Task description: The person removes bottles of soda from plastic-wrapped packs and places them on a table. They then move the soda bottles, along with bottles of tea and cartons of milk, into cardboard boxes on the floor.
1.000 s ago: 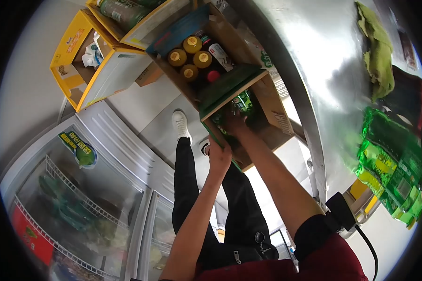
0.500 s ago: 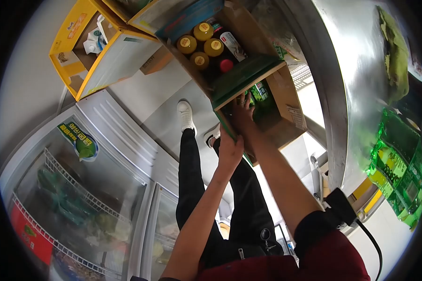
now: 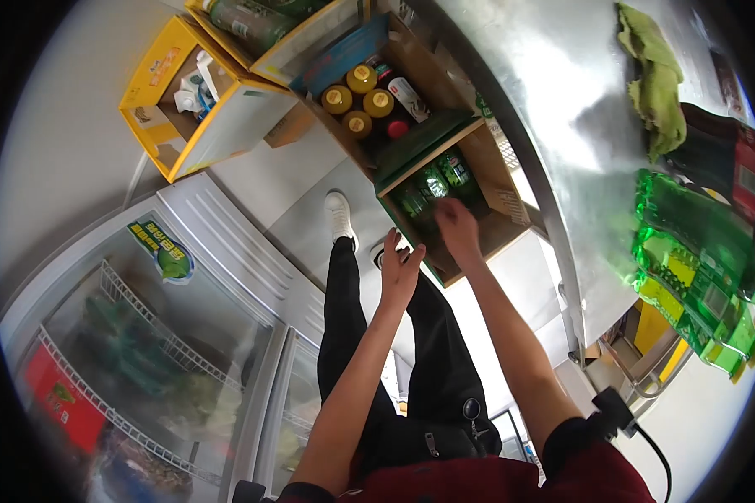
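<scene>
Just outside the near side of an open cardboard box, my left hand has its fingers spread and holds nothing. Over the box's opening is my right hand, its fingers loosely bent and apart, with nothing visible in them. Several green bottles with green labels lie inside, beyond my right fingertips. A dark green flap separates them from a second open box, where yellow-capped bottles, a red-capped bottle and a bottle with a white label stand.
A metal counter on the right bears a green cloth and wrapped green bottles. To the left stands a glass-topped freezer. A yellow carton is at upper left. My shoe is beside the boxes.
My left hand has let go of the box's edge and its fingers have spread. My right hand has drawn back from the green bottles, which now show more fully. The view has shifted slightly.
</scene>
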The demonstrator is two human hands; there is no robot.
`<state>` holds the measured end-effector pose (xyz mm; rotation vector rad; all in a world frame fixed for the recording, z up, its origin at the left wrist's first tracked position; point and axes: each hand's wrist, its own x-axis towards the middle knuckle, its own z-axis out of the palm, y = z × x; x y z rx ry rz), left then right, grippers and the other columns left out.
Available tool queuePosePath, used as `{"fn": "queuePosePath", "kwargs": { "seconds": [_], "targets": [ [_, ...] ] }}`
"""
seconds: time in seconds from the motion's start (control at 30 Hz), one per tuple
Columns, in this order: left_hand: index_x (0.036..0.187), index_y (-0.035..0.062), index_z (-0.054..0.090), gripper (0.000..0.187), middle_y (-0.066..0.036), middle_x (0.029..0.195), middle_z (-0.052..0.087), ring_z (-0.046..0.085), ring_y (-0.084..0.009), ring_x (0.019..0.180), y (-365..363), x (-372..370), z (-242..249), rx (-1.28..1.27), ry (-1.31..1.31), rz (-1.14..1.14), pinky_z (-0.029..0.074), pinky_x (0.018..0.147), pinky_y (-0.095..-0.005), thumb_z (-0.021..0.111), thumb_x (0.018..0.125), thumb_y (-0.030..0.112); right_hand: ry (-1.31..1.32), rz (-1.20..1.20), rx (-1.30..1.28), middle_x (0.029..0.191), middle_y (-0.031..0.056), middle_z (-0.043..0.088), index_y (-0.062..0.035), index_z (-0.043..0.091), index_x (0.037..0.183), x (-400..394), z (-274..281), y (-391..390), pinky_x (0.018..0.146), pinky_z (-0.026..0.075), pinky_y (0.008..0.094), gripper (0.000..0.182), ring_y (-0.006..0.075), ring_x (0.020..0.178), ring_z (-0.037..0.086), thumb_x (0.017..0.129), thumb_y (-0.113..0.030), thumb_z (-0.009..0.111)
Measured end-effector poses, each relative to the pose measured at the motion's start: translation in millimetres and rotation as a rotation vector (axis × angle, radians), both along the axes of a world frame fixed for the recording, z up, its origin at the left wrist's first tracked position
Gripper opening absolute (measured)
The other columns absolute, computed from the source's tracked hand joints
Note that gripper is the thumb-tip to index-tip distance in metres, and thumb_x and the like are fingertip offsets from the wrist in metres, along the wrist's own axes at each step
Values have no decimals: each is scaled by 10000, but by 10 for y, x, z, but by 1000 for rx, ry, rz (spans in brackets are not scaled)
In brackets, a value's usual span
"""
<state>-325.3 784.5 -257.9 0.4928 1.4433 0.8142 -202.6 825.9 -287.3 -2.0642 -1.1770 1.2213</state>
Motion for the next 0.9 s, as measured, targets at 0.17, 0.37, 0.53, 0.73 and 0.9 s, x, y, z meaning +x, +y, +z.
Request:
{"fn": "queuePosePath", "kwargs": {
  "seconds": [0.17,0.37,0.53,0.73,0.9],
  "targets": [
    [1160,-10,336,480,-160,909,541,564,-192,746,269,-17,-66,-223,50,-145,452,673,-282,521,725,70,-254,-54,117,932,161,561,-18,510,997,389,481,-260,723,445,337,264,278,835,554,738,-60,546],
    [1102,9,399,446,-147,869,548,553,-251,783,161,-2,-641,34,105,-84,426,708,-304,435,657,26,-213,71,-187,1219,242,367,13,298,1236,386,-603,200,952,285,413,617,388,1150,321,745,-277,536],
    [1122,12,386,459,-182,944,540,526,-310,898,99,-6,-734,37,147,-124,390,786,-323,430,666,35,-317,396,-310,1295,216,289,4,276,1266,501,-1126,692,993,238,384,555,337,1212,257,819,-281,440],
    [1168,40,335,492,-238,924,534,524,-381,888,127,29,-599,-67,201,-169,405,774,-381,422,685,72,-171,528,-48,1293,179,315,-18,307,1260,1074,-2118,545,1013,213,347,454,258,1214,282,846,-183,390],
    [1203,27,292,562,-261,962,536,519,-400,905,148,8,-509,-6,244,-183,414,741,-424,507,694,126,231,407,204,1201,181,422,7,389,1198,1328,-2645,-192,976,257,322,400,263,1132,380,810,-90,385]
  ]
}}
